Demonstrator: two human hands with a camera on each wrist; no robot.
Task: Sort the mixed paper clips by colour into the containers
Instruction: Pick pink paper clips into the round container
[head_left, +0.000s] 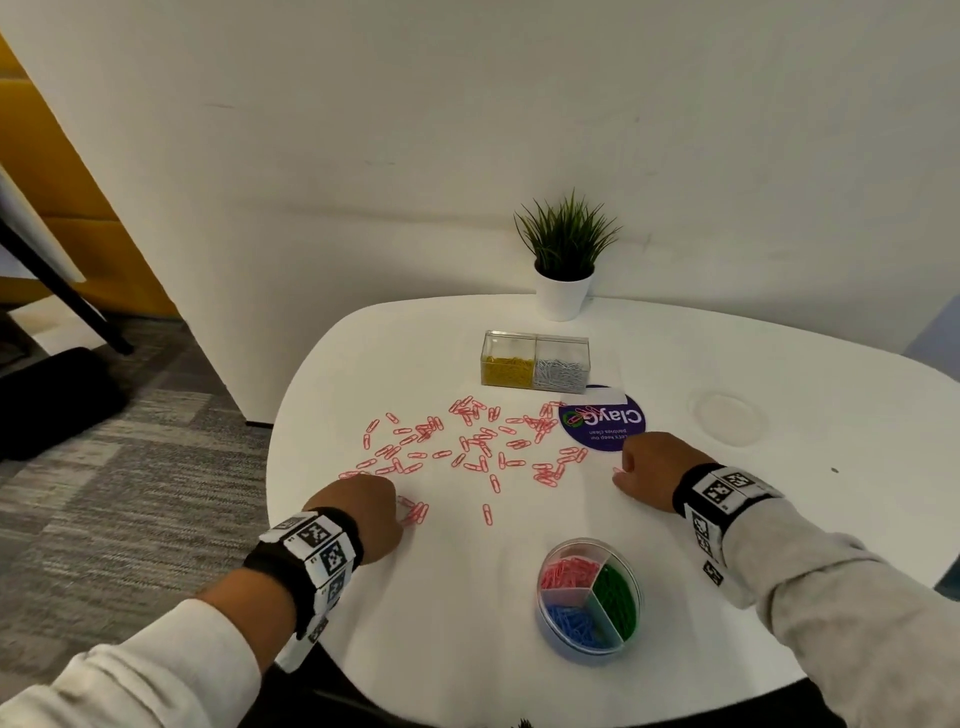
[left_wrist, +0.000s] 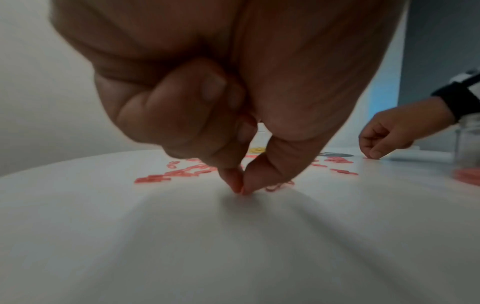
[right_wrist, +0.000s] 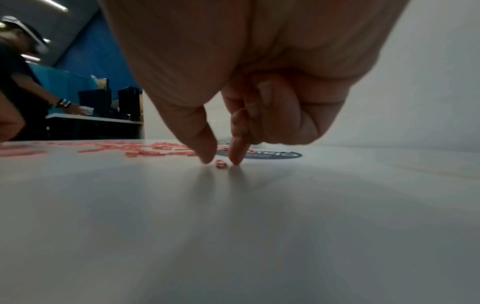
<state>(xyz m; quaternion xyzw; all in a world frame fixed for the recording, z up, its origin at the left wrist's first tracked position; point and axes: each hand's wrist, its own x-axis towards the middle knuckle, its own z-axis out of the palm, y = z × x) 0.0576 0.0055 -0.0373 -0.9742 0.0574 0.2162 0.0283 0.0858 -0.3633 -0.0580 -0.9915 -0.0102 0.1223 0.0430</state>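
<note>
Several pink paper clips (head_left: 467, 447) lie scattered across the white table (head_left: 467, 675). My left hand (head_left: 402, 519) is at the near left edge of the scatter; the left wrist view shows its thumb and forefinger (left_wrist: 240, 191) pinching a pink clip against the tabletop. My right hand (head_left: 618, 475) is at the right end. Its thumb and forefinger tips (right_wrist: 221, 164) stand on the table either side of one pink clip (right_wrist: 221, 164), with small gaps. A round divided tub (head_left: 587, 647) holds pink, green and blue clips. A clear two-part box (head_left: 535, 344) holds yellow and silver clips.
A potted plant (head_left: 565, 260) stands at the back by the wall. A purple round sticker (head_left: 605, 423) lies under some clips, and a clear lid (head_left: 727, 415) sits to its right. The table's left edge drops to carpet. Another person (right_wrist: 23, 82) works at a far desk.
</note>
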